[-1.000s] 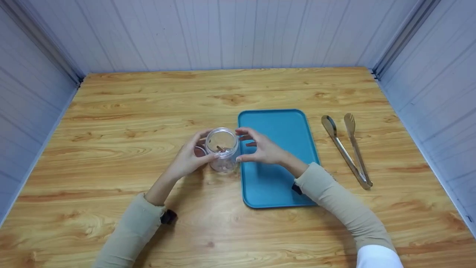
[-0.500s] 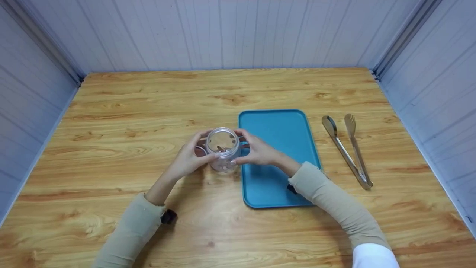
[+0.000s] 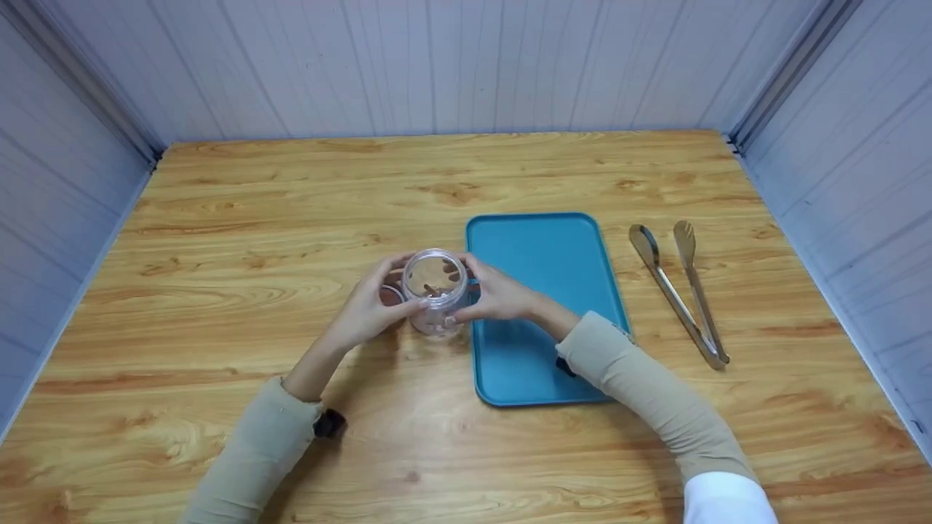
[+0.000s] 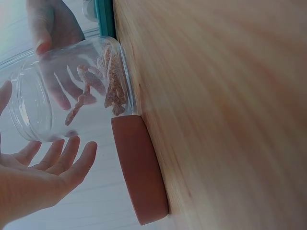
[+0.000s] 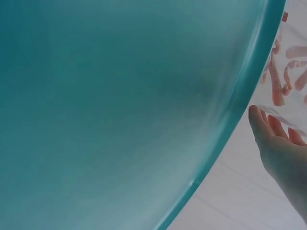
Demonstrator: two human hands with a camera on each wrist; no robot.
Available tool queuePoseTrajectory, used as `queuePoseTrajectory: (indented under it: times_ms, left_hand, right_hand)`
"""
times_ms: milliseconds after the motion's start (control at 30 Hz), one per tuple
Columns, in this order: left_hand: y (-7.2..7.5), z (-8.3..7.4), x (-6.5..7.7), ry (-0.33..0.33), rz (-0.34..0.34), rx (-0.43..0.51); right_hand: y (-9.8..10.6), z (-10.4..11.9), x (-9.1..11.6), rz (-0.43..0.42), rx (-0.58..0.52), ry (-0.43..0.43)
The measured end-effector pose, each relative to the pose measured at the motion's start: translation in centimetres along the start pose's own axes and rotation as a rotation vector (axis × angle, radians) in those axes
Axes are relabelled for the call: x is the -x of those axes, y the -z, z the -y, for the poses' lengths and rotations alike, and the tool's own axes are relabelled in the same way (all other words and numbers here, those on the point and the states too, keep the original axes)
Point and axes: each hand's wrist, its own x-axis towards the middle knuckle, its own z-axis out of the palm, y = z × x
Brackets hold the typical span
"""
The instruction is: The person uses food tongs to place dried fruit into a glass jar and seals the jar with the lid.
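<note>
A clear jar (image 3: 437, 320) without its cover stands upright on the table, against the left edge of the blue tray. Reddish-brown dried strips (image 4: 115, 86) lie at its bottom. My left hand (image 3: 370, 309) holds the jar from the left, thumb near the rim and fingers behind. From the right, my right hand (image 3: 502, 295) grips the jar's side, thumb in front and fingers round the back. A reddish-brown round lid (image 4: 141, 172) lies on the table beside the jar's base, partly hidden under my left hand in the head view.
The blue tray (image 3: 539, 240) lies just right of the jar, under my right forearm. Metal tongs (image 3: 681, 298) lie spread on the table farther right. Pale panel walls (image 3: 466, 65) close off the back and sides of the wooden table (image 3: 291, 196).
My right hand has moved left from beside the jar and closed round its side. My left hand and the jar have stayed in place.
</note>
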Motion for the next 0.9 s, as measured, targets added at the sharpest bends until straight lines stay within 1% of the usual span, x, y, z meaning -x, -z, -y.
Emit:
queuePoseTrajectory:
  times_ms: [67,267,333,433,500,633,700,800,900]
  left_hand:
    - [0.0,0.5,-0.1,-0.004,0.000,0.008]
    - [0.0,2.9,-0.7,-0.013,-0.017,-0.010]
    - [0.0,3.2,-0.8,-0.018,-0.020,-0.009]
    - [0.0,3.2,-0.8,-0.022,-0.019,-0.010]
    - [0.0,2.9,-0.7,-0.023,-0.019,-0.008]
    - [0.0,1.3,-0.2,-0.032,-0.018,0.001]
    - [0.0,0.7,0.1,-0.042,-0.016,0.021]
    - [0.3,1.4,0.1,-0.051,-0.017,0.029]
    - [0.8,2.7,0.1,-0.033,-0.036,0.030]
  right_hand:
    - [0.0,0.0,-0.1,0.004,0.000,-0.003]
    - [-0.2,0.0,-0.2,0.010,0.007,-0.009]
    - [-0.2,0.0,-0.2,0.012,0.006,-0.009]
    - [-0.2,0.1,-0.2,0.010,0.012,-0.013]
    - [-0.2,0.1,-0.2,0.009,0.013,-0.012]
    - [-0.2,0.0,-0.2,0.010,0.009,-0.009]
    - [-0.3,0.0,-0.2,0.009,0.005,-0.006]
    - [-0.3,0.0,-0.3,0.005,0.006,0.001]
    - [-0.3,0.0,-0.3,0.001,0.013,0.002]
